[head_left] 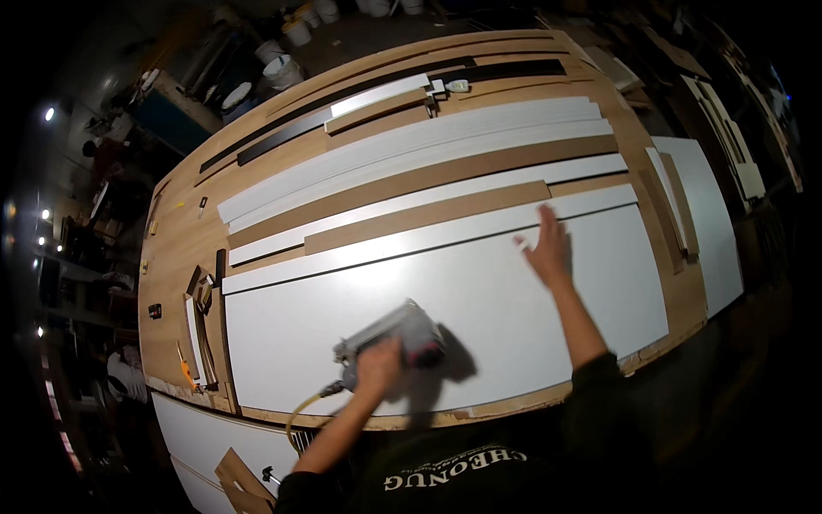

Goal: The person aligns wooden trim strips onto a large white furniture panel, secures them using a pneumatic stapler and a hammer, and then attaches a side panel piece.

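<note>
My left hand (378, 366) grips the handle of a grey nail gun (402, 334) with a red part at its rear, resting on a large white panel (514, 317). A yellow air hose (300, 411) runs from the tool toward me. My right hand (546, 248) lies flat with fingers spread on the far part of the same panel, near the seam with a narrow white strip (428, 240).
Long white strips (411, 154), brown strips (428, 214) and black strips (282, 137) lie across the wooden workbench (180, 248). Small offcuts and tools (199, 300) sit at the left end. Another white board (715, 223) lies right. White buckets (282, 68) stand behind.
</note>
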The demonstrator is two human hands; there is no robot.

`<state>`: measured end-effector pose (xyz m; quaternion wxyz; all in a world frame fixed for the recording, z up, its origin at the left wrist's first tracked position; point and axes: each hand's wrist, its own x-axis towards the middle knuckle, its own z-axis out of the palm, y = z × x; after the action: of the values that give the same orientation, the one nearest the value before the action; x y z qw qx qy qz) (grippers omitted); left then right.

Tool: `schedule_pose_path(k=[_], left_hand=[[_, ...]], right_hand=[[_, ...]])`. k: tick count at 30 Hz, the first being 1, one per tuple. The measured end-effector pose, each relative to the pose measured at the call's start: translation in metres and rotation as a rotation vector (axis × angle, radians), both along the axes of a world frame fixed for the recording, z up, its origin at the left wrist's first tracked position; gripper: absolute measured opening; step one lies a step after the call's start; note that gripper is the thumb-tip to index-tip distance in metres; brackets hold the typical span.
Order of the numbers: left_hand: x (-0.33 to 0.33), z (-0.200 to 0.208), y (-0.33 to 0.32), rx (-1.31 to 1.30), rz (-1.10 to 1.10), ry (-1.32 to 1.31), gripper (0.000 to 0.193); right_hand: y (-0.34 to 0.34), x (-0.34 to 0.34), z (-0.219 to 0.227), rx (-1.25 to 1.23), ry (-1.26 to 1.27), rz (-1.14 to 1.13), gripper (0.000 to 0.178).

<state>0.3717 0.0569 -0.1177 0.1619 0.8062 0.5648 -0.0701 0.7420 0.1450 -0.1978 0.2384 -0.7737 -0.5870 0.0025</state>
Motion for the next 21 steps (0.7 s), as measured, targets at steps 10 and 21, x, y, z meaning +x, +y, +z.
schedule_pose_path(k=[10,21], left_hand=[[-0.146,-0.089,0.191,0.721,0.438,-0.363,0.039],[-0.179,-0.125,0.193,0.775,0.362,-0.211,0.026]], right_hand=[[0.048,0.054,-0.035,-0.014,0.023,0.002,0.081],[0.021,0.046,-0.036,-0.056,-0.289,-0.007,0.058]])
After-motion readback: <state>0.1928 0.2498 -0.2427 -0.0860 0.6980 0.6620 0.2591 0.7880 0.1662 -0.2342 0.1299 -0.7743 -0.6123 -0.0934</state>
